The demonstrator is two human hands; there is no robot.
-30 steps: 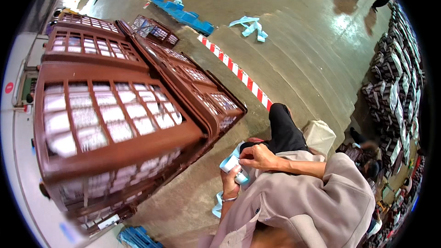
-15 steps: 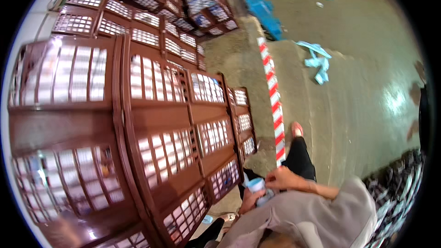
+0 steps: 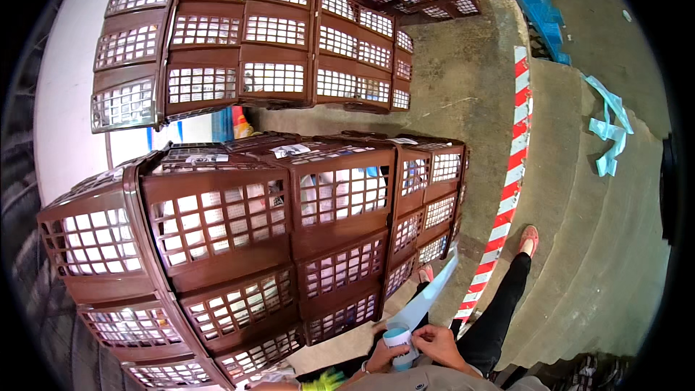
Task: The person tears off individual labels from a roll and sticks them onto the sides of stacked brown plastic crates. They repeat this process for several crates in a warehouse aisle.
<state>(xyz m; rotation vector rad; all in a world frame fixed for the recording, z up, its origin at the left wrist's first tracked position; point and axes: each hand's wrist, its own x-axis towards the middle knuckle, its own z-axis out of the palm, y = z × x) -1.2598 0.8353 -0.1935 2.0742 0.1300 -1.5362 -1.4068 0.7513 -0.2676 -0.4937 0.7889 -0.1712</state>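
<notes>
Near the lower edge, my left hand (image 3: 386, 356) is wrapped around a small light blue and white roll (image 3: 397, 337), its round open end facing up. From the roll, a long light blue strip (image 3: 426, 300) stretches up and to the right. My right hand (image 3: 439, 345) is just right of the roll, its thumb and fingers pinched at the strip close to the roll. Exactly what lies between those fingertips is partly hidden. Brown plastic crates (image 3: 340, 237), stacked and filled with pale packages, stand directly left of the hands.
A second row of brown crates (image 3: 277, 51) stands farther back. Red-and-white striped tape (image 3: 512, 181) marks the floor beside my leg. Crumpled light blue strips (image 3: 610, 129) and a blue pallet (image 3: 534, 7) lie at the right. A yellow-green glove (image 3: 323, 381) shows at the bottom.
The view has turned, so crates and floor appear shifted. A long light blue strip now extends from the roll. Both hands stay together at the roll.
</notes>
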